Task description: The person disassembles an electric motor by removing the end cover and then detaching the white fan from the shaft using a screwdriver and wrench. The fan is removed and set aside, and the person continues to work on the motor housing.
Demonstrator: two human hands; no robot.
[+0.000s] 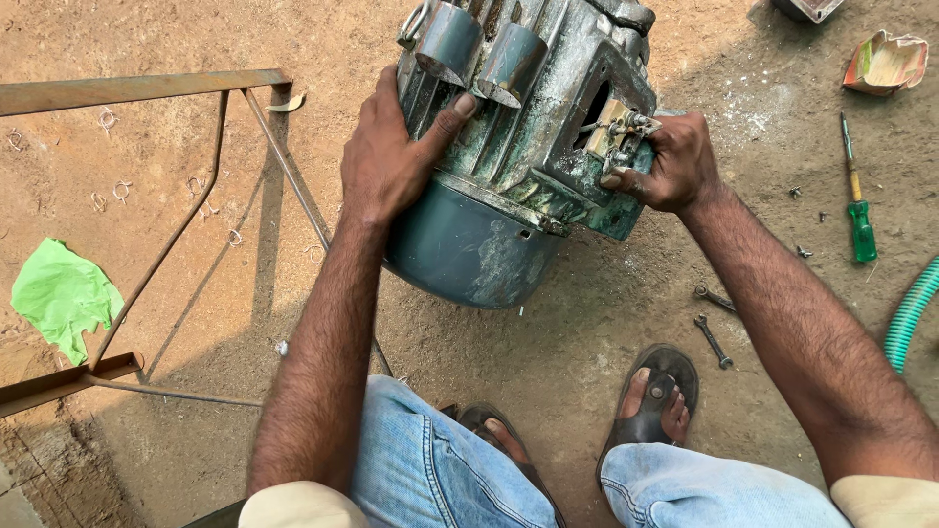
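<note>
The ground (587, 332) here is bare packed dirt, and a rusty angle-iron frame (147, 88) stands off to the person's left. In the middle of it all sits the big thing: an old electric motor (509, 147), teal paint worn down to bare metal, ribbed along its body, lying tipped on the dirt just in front of the person's sandalled feet (653, 401). Its smooth end cover faces the knees.

The left hand (391, 156) is spread flat against the ribbed side, thumb up over the fins, its grip a bracing hold on the casing more than a full wrap. The right hand (670, 161) is curled tight at the open terminal box (618, 132) on the motor's side, fingers closed on the small brass fittings and studs there. I'd judge the step in hand to be work at those terminals, with the left hand steadying the body. The next move, as I read it, wants the heavy casing kept from rolling while the small parts are turned or pulled, and probably a tool.

Off to the right lie a length of green hose (912, 313), a crumpled green cloth (64, 293) on the far left, a green-handled screwdriver (859, 205), two small spanners (714, 323) near the right foot, and a few loose bolts (804, 252) scattered on the dirt.
</note>
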